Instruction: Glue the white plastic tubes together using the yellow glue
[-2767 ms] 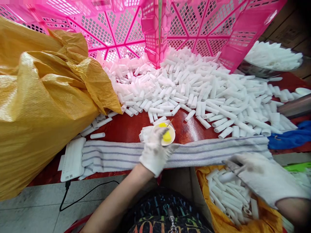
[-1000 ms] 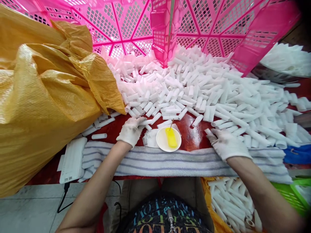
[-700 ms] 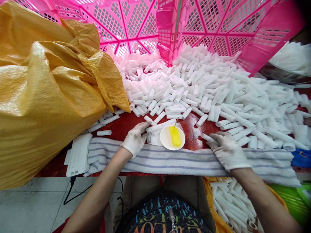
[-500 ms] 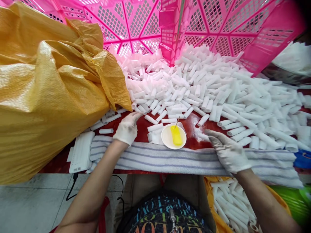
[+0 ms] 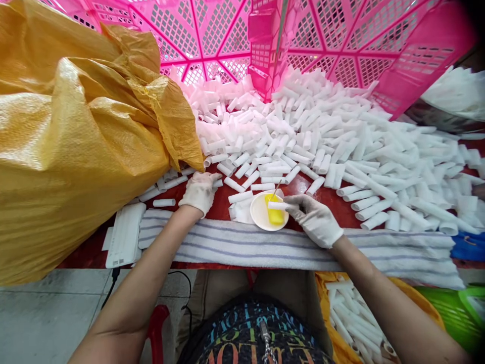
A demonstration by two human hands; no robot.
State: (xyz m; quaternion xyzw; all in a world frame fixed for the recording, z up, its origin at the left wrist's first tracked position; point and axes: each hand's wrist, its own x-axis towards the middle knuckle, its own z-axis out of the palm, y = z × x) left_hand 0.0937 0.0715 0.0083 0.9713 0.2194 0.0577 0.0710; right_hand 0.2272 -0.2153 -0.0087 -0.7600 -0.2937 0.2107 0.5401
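Observation:
My right hand (image 5: 316, 220), in a white glove, pinches one end of a short white tube (image 5: 278, 206). The tube lies level over a small white dish (image 5: 261, 222), in front of a yellow block (image 5: 275, 216) with a thin stick (image 5: 278, 188) standing from it. My left hand (image 5: 200, 193), also gloved, has its fingers closed around another white tube (image 5: 217, 183), whose end shows below the fingertips. Beyond both hands spreads a big heap of loose white tubes (image 5: 318, 126) on the red tabletop (image 5: 223, 205).
A yellow woven sack (image 5: 83, 151) bulges at the left beside a white power strip-like box (image 5: 125, 235). A striped towel (image 5: 246, 247) lines the front edge. Pink plastic baskets (image 5: 223, 30) stand behind the heap. Below right, a yellow bag (image 5: 322, 298) holds more tubes.
My right hand has moved left from the bare tabletop to the dish, and a white tube is now in its fingers. My left hand has curled its fingers and drawn back slightly with a tube.

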